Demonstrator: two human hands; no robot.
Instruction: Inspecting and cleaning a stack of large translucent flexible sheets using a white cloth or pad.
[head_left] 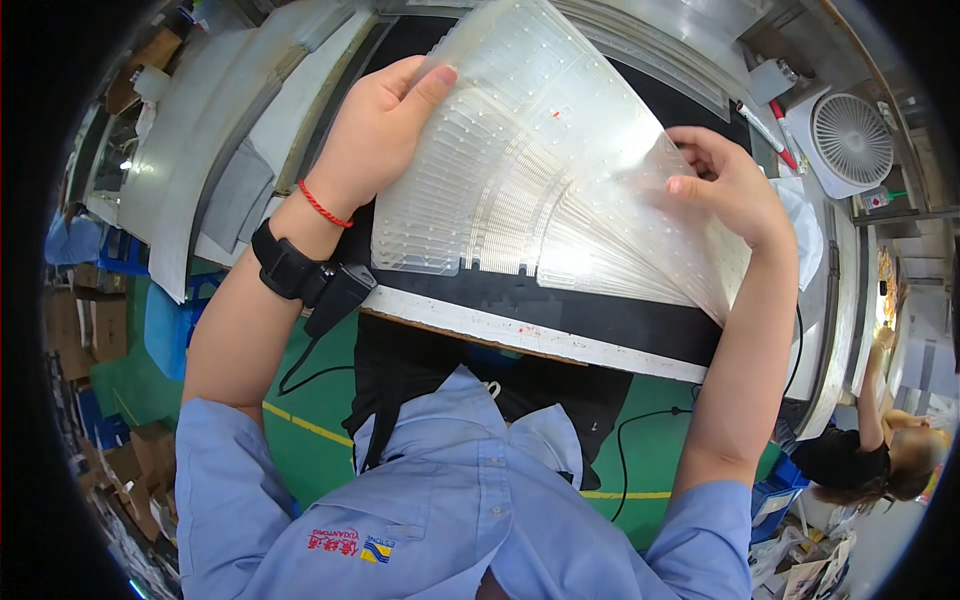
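Note:
Directly before me, a translucent plastic sheet (pixel 565 100) dotted with small bumps and bearing a small red mark is held up at a tilt. My left hand (pixel 385 125) grips its upper left edge, thumb on top. At the right edge, my right hand (pixel 730 185) pinches the sheet between thumb and curled fingers, and the plastic bends there. Under it lies a stack of clear plastic sheets (pixel 420 190), its edges fanned out in steps. The stack rests on a black mat (pixel 610 315). How many sheets my left fingers hold is hidden.
A white fan (pixel 850 140) stands at the back right, beside red and white markers (pixel 768 135) and a white bottle (pixel 773 77). Grey panels (pixel 215 130) occupy the left. The bench's white front edge (pixel 480 322) is nearest me. Another person (pixel 860 465) is far right.

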